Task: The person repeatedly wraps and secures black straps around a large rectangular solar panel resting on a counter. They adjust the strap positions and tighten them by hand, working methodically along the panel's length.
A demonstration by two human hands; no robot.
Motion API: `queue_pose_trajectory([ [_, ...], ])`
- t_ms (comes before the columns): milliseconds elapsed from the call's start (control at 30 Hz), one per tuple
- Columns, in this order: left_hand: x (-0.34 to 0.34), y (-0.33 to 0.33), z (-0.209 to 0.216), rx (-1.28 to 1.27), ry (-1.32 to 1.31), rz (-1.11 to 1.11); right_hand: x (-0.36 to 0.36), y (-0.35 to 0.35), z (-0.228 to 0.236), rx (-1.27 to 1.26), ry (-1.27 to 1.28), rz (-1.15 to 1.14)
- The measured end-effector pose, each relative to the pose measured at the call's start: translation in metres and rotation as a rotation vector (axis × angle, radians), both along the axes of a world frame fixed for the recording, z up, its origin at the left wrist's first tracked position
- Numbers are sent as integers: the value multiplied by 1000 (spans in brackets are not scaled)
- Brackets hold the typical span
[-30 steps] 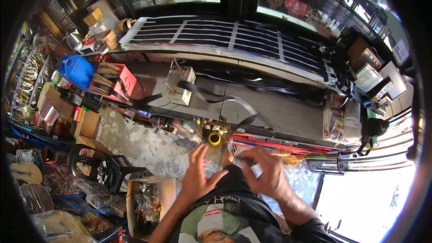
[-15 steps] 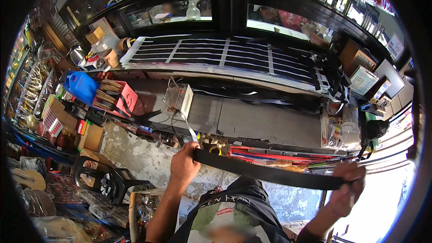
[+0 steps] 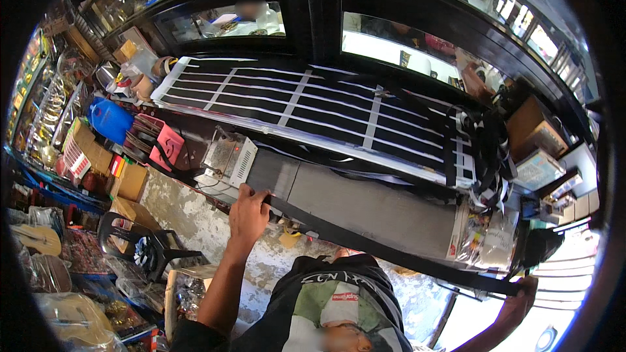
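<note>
A long black strap (image 3: 365, 242) stretches between my two hands, sagging slightly in front of the bench edge. My left hand (image 3: 249, 216) is closed on its left end, close to the front of a small metal box with a vented side (image 3: 242, 161). Farther right and lower, my right hand (image 3: 521, 298) is closed round the other end, its fingers partly hidden by the strap. On the raised shelf behind lies a wide panel of black strips (image 3: 274, 101) with pale bands across it.
Beyond the strap runs a grey bench top (image 3: 365, 202). A pink bin (image 3: 168, 146) and a blue jug (image 3: 111, 120) stand at its left, with plastic-wrapped goods (image 3: 492, 238) at its right end. A black plastic chair (image 3: 153, 244) is at lower left. Tangled black straps (image 3: 489, 150) hang at right.
My left hand has moved left toward the metal box. My right hand has lowered, and the hands are farther apart with a longer stretch of strap between them. The view has shifted too.
</note>
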State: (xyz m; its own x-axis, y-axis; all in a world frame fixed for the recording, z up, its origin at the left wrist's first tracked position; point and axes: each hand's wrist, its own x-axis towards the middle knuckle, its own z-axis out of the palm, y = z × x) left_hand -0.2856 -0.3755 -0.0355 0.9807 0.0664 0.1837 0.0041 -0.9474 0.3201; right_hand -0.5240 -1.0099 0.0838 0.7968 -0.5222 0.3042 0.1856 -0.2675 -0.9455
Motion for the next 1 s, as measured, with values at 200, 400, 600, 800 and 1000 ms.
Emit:
queue_pose_trajectory([
  [200,49,-16,-22,-598,235,220,20,-92,-29,170,101,55],
  [400,86,-35,-69,-1645,32,202,60,-107,-41,20,296,-120],
  [600,122,-34,-97,-1924,19,92,109,-70,-47,-178,474,-145],
  [800,196,-15,-129,-969,58,355,149,-37,-70,-326,582,-99],
  [1000,289,30,-175,-1571,-565,308,194,-14,-104,-783,611,68],
])
